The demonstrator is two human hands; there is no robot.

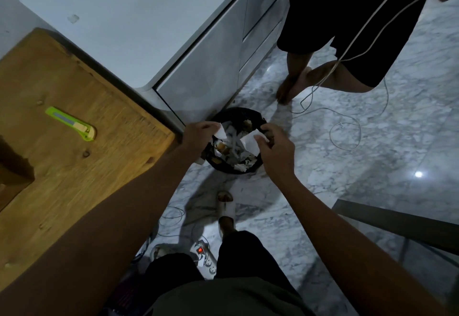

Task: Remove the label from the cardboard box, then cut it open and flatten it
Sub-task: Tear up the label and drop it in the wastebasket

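Above the black bin (258, 166), left hand (198, 137) and right hand (275, 149) each pinch a label scrap (252, 143); early release risks scraps drifting onto the floor (347, 166).

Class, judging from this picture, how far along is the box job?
Label removal looks done: left hand and right hand each pinch white label scraps over the black round bin. Cutting and flattening remain: the green utility knife lies untouched on the wooden table.
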